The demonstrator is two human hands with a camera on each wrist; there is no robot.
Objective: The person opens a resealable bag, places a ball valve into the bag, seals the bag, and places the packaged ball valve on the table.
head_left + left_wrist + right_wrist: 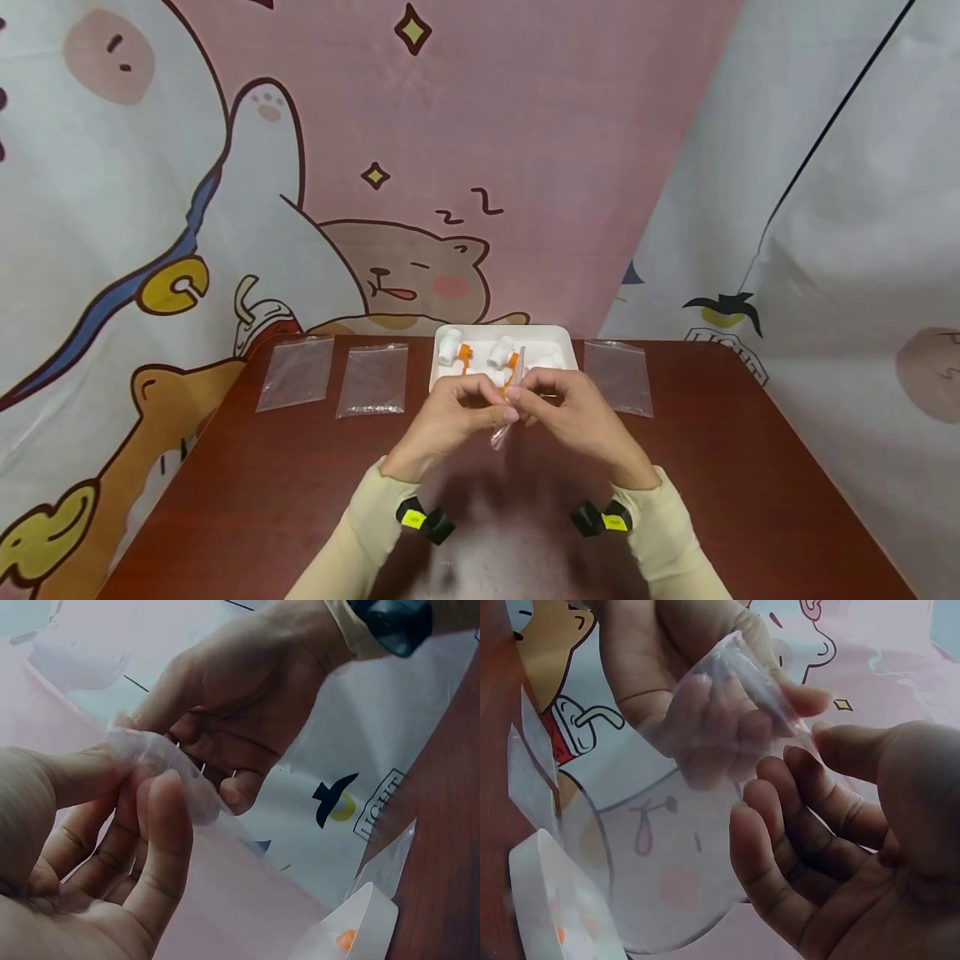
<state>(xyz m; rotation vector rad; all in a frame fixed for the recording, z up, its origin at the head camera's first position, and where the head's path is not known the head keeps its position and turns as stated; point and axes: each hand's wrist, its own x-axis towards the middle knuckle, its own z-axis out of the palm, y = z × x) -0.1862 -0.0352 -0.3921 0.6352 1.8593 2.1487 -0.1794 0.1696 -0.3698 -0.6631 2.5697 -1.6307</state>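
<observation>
A clear plastic bag (500, 437) is held up above the table, in front of the white tray (561, 335). My left hand (450, 421) pinches it between thumb and fingers from the left. From the right, my right hand (585, 425) pinches the same bag's edge, the fingertips of both hands close together. In the right wrist view the thin film (739, 686) spreads over the left hand's fingers. I cannot tell whether its mouth is parted. Behind the hands, the tray holds white plastic pieces (450, 347) with orange parts (465, 353), partly hidden by the hands.
Two flat clear bags, a left one (296, 372) and a nearer one (372, 381), lie left of the tray. Another clear bag (618, 379) lies to its right. The brown table (750, 500) ends at a printed cloth backdrop (562, 167).
</observation>
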